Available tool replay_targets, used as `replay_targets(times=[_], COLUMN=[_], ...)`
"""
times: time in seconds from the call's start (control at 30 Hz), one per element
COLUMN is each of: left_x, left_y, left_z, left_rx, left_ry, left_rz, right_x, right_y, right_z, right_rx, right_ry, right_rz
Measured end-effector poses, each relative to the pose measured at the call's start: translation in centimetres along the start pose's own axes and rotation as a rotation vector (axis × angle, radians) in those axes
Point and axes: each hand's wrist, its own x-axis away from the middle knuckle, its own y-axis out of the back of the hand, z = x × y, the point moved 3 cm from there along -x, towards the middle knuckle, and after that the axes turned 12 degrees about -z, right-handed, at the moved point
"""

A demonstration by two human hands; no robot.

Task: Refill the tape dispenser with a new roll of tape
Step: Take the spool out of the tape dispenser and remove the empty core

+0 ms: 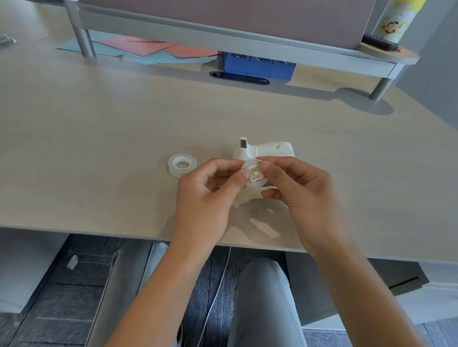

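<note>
A white tape dispenser rests on the wooden desk, just beyond my hands. To its left a clear roll of tape lies flat on the desk. Above the desk's near edge, my left hand and my right hand together pinch a small white plastic spool, with a loose strip of clear tape hanging under it. Part of the spool is hidden by my fingers.
A grey monitor riser spans the back of the desk, with coloured paper sheets and a blue box beneath it. A yellow-topped bottle stands at the riser's right end. My legs are below the desk edge.
</note>
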Motion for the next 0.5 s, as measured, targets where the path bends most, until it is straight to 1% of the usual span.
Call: replay_targets(times=[0.13,0.27,0.4,0.5], left_x=[-0.1,-0.17,-0.02,0.04], left_y=[0.34,0.57,0.71,0.7], left_z=[0.19,0.36,0.21,0.09], left_rx=[0.06,0.139,0.205,0.205], left_ry=[0.04,0.094,0.131,0.139], left_rz=[-0.02,0.014,0.082,0.124], right_x=[0.41,0.35,0.34,0.34], right_y=[-0.13,-0.22,-0.5,-0.59], right_z=[0.12,0.15,0.11,-0.01], right_rx=[-0.003,-0.132,-0.273,-0.314], right_ry=[-0.018,-0.144,-0.291,-0.329], right_rz=[0.091,0.141,0.208,0.222])
